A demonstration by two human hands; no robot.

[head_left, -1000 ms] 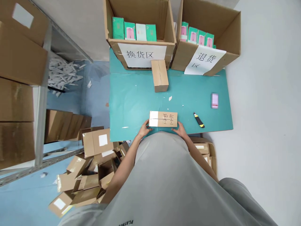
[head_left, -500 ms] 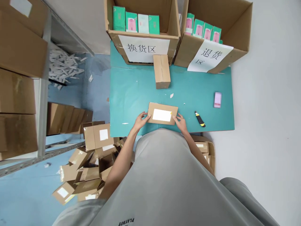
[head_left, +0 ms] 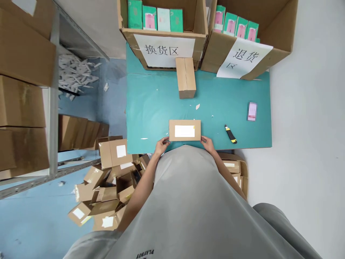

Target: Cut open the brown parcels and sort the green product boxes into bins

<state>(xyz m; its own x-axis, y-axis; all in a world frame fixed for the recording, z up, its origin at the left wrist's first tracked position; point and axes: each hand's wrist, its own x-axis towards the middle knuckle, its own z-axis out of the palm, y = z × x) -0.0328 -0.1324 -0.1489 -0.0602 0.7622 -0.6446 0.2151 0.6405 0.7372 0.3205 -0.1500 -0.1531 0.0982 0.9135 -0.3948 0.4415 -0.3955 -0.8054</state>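
A small cardboard box with a white label on top lies near the front edge of the green-topped table. At its near left corner is my left hand, fingers bent against the side. My right hand has its fingertips at the near right corner. The box sits between both hands, its underside hidden. To the right lies a black and yellow utility knife. Farther back stands a second, closed cardboard box.
Two large open cartons with paper signs, one left and one right, hold green boxes at the back. A phone-like object lies at right. On the left are a loaded shelf and piled used boxes on the floor.
The small box has turned over: handwritten numbers showed first, and the white label faces up now. My hands tipped it, then lowered it, ending at its near corners.
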